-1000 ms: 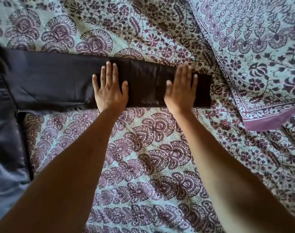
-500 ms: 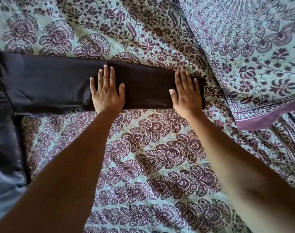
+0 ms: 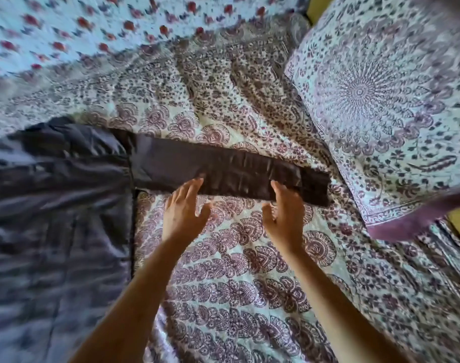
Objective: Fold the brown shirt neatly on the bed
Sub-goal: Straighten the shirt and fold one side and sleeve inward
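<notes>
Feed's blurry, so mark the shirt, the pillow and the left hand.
shirt (image 3: 236, 171): head view, middle of the folded strip.
pillow (image 3: 375, 100): head view, centre of its patterned top.
left hand (image 3: 183, 213): head view, back of the hand.

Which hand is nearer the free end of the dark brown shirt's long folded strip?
The right hand, toward the strip end by the purple-edged patterned pillow; the left hand is nearer the dark brown shirt's spread body.

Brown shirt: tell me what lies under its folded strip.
The brown shirt seems to lie on the patterned bedspread, which shows along its far, near and right sides. The cloth covers whatever is directly beneath.
</notes>
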A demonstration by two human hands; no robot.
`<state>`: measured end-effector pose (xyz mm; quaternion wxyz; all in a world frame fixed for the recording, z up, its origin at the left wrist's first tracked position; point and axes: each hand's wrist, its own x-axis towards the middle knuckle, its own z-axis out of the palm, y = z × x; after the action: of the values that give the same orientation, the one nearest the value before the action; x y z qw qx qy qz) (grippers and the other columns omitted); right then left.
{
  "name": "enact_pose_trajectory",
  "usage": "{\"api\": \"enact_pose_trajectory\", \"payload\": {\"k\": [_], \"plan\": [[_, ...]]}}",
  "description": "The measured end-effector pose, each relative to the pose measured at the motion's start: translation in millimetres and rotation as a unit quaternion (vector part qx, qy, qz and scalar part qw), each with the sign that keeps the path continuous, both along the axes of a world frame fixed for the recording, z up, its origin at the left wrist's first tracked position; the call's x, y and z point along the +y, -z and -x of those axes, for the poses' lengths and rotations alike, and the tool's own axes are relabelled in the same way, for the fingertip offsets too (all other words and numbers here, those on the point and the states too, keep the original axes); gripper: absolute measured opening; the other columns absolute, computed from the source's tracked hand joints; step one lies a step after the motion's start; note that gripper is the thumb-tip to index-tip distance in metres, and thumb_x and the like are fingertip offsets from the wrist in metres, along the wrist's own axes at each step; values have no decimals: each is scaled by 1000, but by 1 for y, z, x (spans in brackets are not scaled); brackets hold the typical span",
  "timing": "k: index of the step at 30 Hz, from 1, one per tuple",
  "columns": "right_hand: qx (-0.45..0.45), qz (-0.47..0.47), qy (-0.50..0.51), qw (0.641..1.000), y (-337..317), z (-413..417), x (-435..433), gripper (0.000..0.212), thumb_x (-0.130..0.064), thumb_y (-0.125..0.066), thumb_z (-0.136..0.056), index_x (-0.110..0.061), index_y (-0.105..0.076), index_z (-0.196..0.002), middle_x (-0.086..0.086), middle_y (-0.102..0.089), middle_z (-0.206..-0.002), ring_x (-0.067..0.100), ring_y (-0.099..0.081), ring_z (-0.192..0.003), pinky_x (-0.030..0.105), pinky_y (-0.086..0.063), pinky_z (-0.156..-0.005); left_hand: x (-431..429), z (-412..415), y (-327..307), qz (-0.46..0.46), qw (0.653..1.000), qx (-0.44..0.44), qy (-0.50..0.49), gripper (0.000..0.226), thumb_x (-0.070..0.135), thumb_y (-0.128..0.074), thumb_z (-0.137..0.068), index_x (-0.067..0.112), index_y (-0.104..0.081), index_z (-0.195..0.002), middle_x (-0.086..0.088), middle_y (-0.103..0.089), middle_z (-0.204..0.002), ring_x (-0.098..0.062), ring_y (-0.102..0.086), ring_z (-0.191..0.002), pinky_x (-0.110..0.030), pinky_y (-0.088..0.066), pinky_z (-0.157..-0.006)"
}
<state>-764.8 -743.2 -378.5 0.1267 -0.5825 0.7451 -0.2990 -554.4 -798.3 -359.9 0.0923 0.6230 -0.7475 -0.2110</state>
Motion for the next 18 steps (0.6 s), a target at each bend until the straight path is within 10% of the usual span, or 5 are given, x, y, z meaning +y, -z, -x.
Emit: {"api": "enact_pose_trajectory", "payload": {"k": [18], "plan": [[-29,164,-258,952,-193,-254,188,45,-29,-41,-91,-6,-43,-130,14,-59,-120,22,-47,-114,37,-37,-96,277,-229,-204,152,960,2,-235,71,54,-36,-76,15,-45,-136,-5,-47,-142,-26,-42,-131,-39,-32,-107]]}}
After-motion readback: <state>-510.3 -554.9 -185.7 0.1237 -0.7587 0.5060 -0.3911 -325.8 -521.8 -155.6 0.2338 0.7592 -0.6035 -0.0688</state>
